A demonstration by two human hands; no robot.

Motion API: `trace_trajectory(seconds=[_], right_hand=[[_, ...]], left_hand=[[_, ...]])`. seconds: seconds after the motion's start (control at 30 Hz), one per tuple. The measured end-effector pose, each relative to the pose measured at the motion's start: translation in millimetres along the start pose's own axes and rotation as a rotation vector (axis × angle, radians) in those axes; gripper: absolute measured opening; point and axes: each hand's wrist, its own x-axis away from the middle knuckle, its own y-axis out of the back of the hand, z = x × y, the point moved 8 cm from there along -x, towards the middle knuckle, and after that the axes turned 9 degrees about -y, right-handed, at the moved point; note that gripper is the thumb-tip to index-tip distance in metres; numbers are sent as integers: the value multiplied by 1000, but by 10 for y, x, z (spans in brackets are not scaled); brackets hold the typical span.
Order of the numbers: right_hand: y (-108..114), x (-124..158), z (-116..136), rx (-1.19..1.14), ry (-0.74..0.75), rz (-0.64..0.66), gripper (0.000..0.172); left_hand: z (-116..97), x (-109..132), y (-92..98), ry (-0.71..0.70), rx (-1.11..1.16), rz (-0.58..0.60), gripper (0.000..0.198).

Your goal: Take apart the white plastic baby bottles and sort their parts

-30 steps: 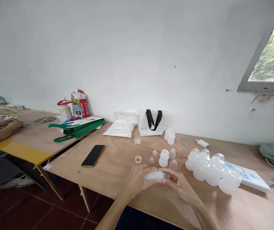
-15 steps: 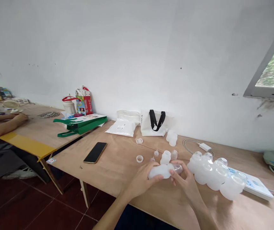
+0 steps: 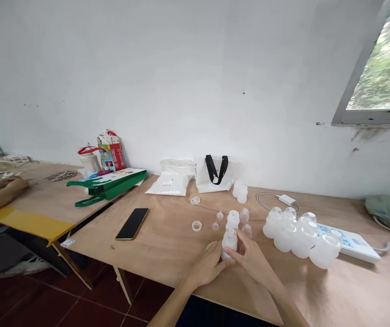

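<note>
A small frosted baby bottle [image 3: 229, 245] stands upright close to the table's front edge, its top clear and rounded. My left hand [image 3: 211, 263] wraps its lower left side. From the right, my right hand [image 3: 247, 252] grips it near the neck with thumb and fingers. Just beyond it is another frosted bottle [image 3: 233, 219] without a top. To the right sit two clear dome caps, one farther back [image 3: 244, 215] and one nearer [image 3: 247, 230]. Left of these lie two clear nipples, one behind [image 3: 219, 215] and one in front [image 3: 215, 225], and a white ring [image 3: 196, 225].
Several capped bottles [image 3: 303, 236] crowd the right side beside a white power strip [image 3: 351, 245]. A phone [image 3: 132, 224] lies left. Along the wall are a white bag [image 3: 211, 177], a white packet [image 3: 169, 184] and a charger [image 3: 286, 200]. A co-worker's hand [image 3: 16, 186] rests on the far-left table.
The bottle has gone from lying sideways between my hands to upright. My right hand has left the clear dome cap, which now sits on the table, and moved onto the bottle.
</note>
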Motion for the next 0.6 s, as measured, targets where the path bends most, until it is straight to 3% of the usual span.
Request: trace_trajectory(seconds=[0.07,0.17,0.3,0.6], right_hand=[[42,-9,-37,36,-17,-21,33],[171,-6,-92,40,-41,-62,47],[454,29,-150,15,-65,-126,54],[1574,406,-312,-221,-96,-684,85]], left_hand=[[10,-6,-8,2,-51,-4,41],[-24,-24,-50,-63,-143,30,45],[-16,-26,-107,-119,-253,60,51],[14,-5,-127,-108,-263,59,46]])
